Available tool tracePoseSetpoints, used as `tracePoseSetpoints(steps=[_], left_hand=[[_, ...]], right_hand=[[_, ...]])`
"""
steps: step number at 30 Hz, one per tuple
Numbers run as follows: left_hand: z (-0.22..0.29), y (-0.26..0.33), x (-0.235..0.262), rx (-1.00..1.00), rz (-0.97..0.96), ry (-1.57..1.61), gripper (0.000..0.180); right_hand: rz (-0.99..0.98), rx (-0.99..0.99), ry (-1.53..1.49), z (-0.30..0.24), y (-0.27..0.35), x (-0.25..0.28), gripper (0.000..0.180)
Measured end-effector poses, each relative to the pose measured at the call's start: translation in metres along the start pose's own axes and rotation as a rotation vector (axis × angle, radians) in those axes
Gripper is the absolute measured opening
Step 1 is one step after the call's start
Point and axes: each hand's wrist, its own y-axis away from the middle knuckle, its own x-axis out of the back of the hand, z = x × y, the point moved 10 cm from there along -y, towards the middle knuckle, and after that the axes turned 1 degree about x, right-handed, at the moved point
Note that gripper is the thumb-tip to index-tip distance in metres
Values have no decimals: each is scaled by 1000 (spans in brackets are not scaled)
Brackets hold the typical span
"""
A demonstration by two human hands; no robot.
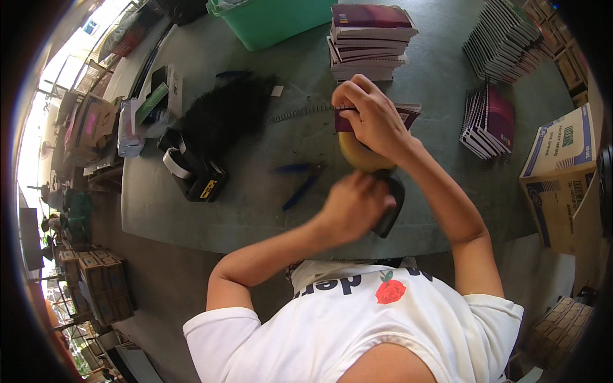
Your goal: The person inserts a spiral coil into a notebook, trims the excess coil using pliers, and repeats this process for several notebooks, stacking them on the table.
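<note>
Booklet (343, 122): my right hand (371, 118) pinches it, likely to steady its edge for the coil (301, 113) at 9 o'clock; left hand (357, 207), 6 o'clock, blurred, grip unclear.

1 green bin (274, 27), cardboard box (560, 182) (right)

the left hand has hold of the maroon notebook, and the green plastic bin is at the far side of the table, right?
Wrong hand: the head view shows the right hand holding the maroon notebook. The green plastic bin is at the table's far side.
</note>
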Motion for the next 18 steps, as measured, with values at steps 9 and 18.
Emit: tracePoseSetpoints(steps=[9, 18], left_hand=[[-12, 21, -60, 329, -275, 439, 52], [-55, -31, 112, 54, 615, 49, 34]], right_hand=[[3, -389, -535, 78, 42, 47, 25], [87, -457, -850, 95, 64, 39, 22]])
